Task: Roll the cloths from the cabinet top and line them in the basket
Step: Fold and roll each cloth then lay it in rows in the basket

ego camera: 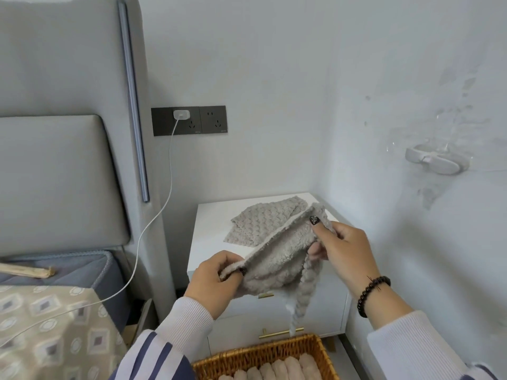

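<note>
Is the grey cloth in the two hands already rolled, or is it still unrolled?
Unrolled. The cloth hangs loosely between the left hand and right hand, each pinching one end, with one corner dangling.

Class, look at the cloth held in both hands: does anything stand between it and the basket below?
Nothing visible does. The cloth, held by the left hand and right hand, hangs in open air above the basket, whose rolled cloths fill the visible row.

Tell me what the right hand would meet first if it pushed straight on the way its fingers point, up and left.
Probably the flat cloth lying on the cabinet top, past the cloth that the right hand grips. Depth is unclear from this one view.
</note>
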